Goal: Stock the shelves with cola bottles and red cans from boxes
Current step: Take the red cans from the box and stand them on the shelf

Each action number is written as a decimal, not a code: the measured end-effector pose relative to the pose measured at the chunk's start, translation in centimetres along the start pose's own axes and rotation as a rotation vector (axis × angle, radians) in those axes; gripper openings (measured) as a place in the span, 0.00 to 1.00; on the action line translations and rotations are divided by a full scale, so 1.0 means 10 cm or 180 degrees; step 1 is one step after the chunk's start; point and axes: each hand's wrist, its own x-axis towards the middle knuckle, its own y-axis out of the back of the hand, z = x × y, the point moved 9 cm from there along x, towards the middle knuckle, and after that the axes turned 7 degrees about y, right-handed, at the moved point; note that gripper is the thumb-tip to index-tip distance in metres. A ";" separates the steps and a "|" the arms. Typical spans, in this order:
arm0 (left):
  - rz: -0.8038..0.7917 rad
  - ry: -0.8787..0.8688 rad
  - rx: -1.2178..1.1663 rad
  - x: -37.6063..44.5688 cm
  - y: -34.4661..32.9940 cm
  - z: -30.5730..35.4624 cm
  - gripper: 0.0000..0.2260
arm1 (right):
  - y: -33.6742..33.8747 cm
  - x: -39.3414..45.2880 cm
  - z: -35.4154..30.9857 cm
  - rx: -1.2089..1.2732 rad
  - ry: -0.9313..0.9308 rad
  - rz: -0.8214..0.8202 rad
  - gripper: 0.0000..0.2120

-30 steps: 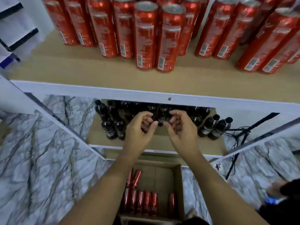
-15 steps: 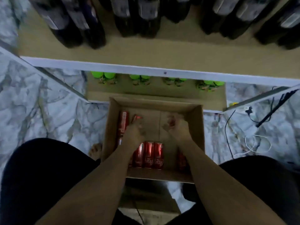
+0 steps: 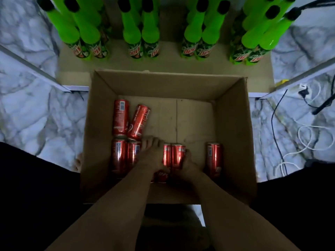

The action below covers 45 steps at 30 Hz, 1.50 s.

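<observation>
Head view, glossy cylindrical cans [image 3: 121, 116], corrugated box [image 3: 233, 124]

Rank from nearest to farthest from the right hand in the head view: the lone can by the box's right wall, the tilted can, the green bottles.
From the right hand:
1. Lone red can, just to its right, by the cardboard box's right wall.
2. Tilted red can, far left in the box.
3. Green bottles, on the shelf beyond the box.

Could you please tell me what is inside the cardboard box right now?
The cardboard box holds red cans lying flat. Seven show at least partly. The left hand and right hand reach in, covering parts of the near row.
</observation>
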 end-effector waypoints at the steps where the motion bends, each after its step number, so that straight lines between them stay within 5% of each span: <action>1: 0.0032 0.0008 -0.0059 0.00 0.00 0.02 0.51 | -0.03 0.01 0.05 -0.0036 -0.0026 -0.0036 0.52; 7: 0.0118 -0.0332 -0.0227 -0.11 0.14 0.10 0.50 | 0.01 0.05 0.16 0.0063 -0.0144 0.0120 0.54; 11: 0.0102 -0.0548 -0.1068 -0.21 0.37 0.23 0.41 | 0.10 0.06 0.26 0.0428 -0.0330 0.0155 0.54; 15: -0.0425 -0.0350 -0.2815 -0.29 0.43 0.20 0.49 | 0.32 -0.18 0.00 0.0711 -0.0294 0.0481 0.25; 18: -0.0585 0.0171 -0.3210 -0.33 0.45 0.14 0.53 | 0.48 -0.33 -0.14 0.0872 -0.0260 0.0825 0.13; 21: -0.0570 0.0850 -0.3470 -0.32 0.39 0.00 0.48 | 0.70 -0.42 -0.22 0.0493 -0.0087 0.1394 0.27; 23: -0.0697 0.1133 -0.3575 -0.34 0.33 -0.06 0.45 | 0.78 -0.46 -0.35 0.0121 0.0171 0.1579 0.26; 27: -0.0455 0.1070 -0.3729 -0.28 0.44 -0.12 0.30 | 0.86 -0.45 -0.62 -0.0828 0.0600 0.1707 0.19; 30: -0.0199 0.0987 -0.4038 -0.25 0.62 -0.17 0.14 | 0.84 -0.32 -0.71 -0.0942 0.0724 0.1539 0.30; 33: -0.0070 0.0951 -0.4008 -0.19 0.80 -0.22 0.06 | 0.91 -0.23 -0.79 -0.0870 0.0960 0.1737 0.25; 39: -0.0573 0.0907 -0.4614 -0.36 1.46 -0.08 0.10 | 1.33 -0.49 -1.13 0.0100 0.1325 0.2106 0.22; 42: -0.0993 0.0175 -0.4255 -0.63 2.09 0.11 0.19 | 1.64 -0.93 -1.61 0.0080 0.1464 0.2083 0.24; 45: -0.0544 -0.0145 -0.3649 -0.97 2.84 0.23 0.21 | 1.98 -1.54 -2.15 0.0247 0.1801 0.2159 0.24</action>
